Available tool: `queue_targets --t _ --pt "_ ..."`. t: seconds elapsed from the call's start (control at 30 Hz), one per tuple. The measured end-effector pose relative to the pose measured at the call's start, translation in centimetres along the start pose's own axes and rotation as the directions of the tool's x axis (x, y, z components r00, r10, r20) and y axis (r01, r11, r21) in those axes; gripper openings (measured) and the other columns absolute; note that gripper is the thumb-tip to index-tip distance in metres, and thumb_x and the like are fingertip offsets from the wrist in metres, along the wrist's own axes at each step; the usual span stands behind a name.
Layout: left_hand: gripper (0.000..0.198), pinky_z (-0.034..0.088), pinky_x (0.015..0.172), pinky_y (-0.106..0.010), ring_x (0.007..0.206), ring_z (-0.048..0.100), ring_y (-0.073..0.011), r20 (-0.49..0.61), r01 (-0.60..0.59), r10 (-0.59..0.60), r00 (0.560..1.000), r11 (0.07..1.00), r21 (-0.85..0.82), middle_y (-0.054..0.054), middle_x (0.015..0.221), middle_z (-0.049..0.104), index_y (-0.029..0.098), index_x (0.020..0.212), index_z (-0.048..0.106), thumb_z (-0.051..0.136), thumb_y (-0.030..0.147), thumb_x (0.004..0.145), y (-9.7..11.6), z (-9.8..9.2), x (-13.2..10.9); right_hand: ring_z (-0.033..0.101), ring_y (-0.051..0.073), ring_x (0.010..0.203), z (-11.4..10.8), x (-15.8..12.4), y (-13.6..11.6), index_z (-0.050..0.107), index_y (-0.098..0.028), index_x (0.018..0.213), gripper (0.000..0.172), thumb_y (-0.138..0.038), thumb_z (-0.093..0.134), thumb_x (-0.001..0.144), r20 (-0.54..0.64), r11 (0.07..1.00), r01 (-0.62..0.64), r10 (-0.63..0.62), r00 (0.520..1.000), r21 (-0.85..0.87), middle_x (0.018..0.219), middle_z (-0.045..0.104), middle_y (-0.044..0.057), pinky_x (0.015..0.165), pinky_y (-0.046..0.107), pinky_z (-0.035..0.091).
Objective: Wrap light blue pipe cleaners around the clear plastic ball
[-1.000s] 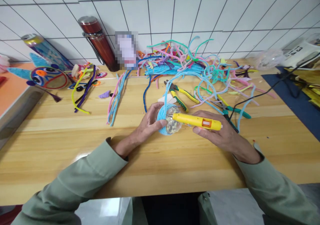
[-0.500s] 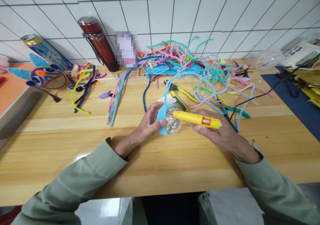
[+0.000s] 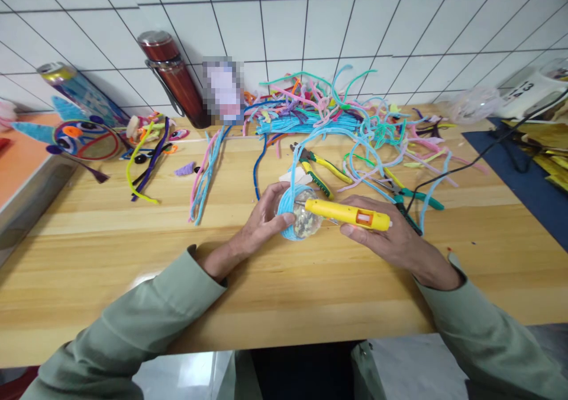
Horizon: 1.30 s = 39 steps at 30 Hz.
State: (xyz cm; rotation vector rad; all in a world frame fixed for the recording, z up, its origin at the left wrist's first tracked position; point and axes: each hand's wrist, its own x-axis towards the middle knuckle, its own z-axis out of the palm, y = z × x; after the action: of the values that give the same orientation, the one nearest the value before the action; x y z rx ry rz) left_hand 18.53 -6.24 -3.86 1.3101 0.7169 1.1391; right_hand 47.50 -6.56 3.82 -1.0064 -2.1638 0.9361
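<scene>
My left hand (image 3: 267,213) is closed around a clear, rounded plastic container (image 3: 309,223), its thumb pressing on light blue pipe cleaner (image 3: 289,202) wound around the container's left part. A loose length of that pipe cleaner runs up from the winding toward the pile behind. In my right hand (image 3: 384,234) is a yellow glue gun (image 3: 350,213), held sideways. Its metal tip points left and meets the edge of the blue winding; whether it touches is too small to tell. Yellow-and-green pliers (image 3: 326,166) lie just beyond the container.
Tangled pipe cleaners (image 3: 310,122) spread along the wall. Another pair of pliers (image 3: 412,196) and a black cord (image 3: 477,162) lie at right. A red thermos (image 3: 177,83), a decorated can (image 3: 82,89) and a craft face (image 3: 84,138) stand at back left.
The glue gun and my right hand have shifted very slightly left. My left hand and the container stay in place.
</scene>
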Motion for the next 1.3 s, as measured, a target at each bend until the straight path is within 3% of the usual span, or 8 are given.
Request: queue_targets --t 0.4,1.3 --pt "0.062 0.049 0.118 -0.047 0.139 0.058 -0.0321 -0.011 0.002 -0.002 1.0 1.0 -0.001 -0.008 0.149 0.064 0.03 0.145 0.059 0.084 0.052 0.093 0.0 0.06 0.05 0.067 0.023 0.081 -0.05 -0.13 0.32 0.07 -0.028 0.105 0.018 -0.045 0.067 0.107 -0.03 1.0 -0.001 0.001 1.0 -0.006 0.097 0.075 0.005 0.072 0.038 0.052" --pt "0.062 0.047 0.121 -0.048 0.141 0.056 -0.0326 -0.013 0.015 -0.015 1.0 1.0 -0.004 -0.007 0.149 0.062 0.031 0.145 0.059 0.084 0.053 0.093 0.15 0.2 0.01 0.064 0.02 0.08 0.1 0.05 -0.05 0.069 -0.025 0.104 0.011 -0.036 0.068 0.106 -0.011 0.999 0.038 -0.038 0.999 0.001 0.093 0.071 0.003 0.075 0.035 0.05"
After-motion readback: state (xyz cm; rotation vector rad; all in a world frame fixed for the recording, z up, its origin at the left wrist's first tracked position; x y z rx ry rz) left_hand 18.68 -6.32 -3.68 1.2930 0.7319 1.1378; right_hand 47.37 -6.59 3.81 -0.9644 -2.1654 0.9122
